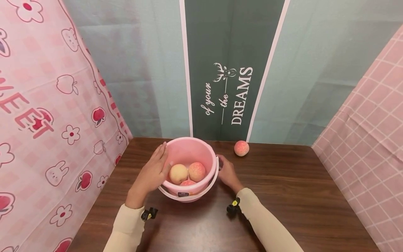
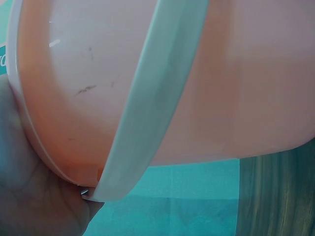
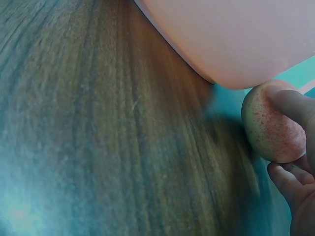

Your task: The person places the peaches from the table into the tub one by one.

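A pink bucket (image 1: 188, 144) stands on the table, its white handle (image 1: 206, 189) swung down over the front. Inside lie a pale yellow peach (image 1: 178, 174), a red-speckled peach (image 1: 197, 172) and a third, reddish one (image 1: 188, 183) partly hidden by the front rim. My left hand (image 1: 152, 173) rests against the left rim with its fingers straight. Beside the bucket's right side, my right hand (image 1: 228, 174) holds a speckled peach (image 3: 270, 128) between thumb and fingers, as the right wrist view shows; in the head view that peach is hidden.
Another red-speckled peach (image 1: 241, 148) sits at the back right, close to the hanging cloth (image 1: 283, 115). The dark wooden table (image 1: 283, 189) extends to the right and front. Pink patterned cloths (image 1: 371, 115) flank both sides.
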A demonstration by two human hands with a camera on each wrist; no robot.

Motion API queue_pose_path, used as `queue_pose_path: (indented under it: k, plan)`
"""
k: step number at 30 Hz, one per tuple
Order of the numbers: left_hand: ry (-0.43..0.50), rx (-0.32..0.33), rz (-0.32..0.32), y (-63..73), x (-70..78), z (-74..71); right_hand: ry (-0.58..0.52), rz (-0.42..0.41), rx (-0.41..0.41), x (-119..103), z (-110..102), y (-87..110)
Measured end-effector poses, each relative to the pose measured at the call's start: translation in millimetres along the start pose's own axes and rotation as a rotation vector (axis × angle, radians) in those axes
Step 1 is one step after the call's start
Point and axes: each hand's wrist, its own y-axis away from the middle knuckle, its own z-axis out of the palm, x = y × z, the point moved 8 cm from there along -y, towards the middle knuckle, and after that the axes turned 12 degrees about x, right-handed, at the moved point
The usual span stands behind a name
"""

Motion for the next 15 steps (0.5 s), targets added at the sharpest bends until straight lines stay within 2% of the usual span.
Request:
queue_pose_path:
  k: [7,15]
  plan:
    - [-0.004,-0.004,0.002,-0.3,-0.1,1.0,-0.024,-0.02,0.04,0.8,-10.6,1.3]
    - [-0.01,0.007,0.013,0.5,-0.9,0.3,-0.063,-0.042,0.105,-12.6,-33.7,-3.0]
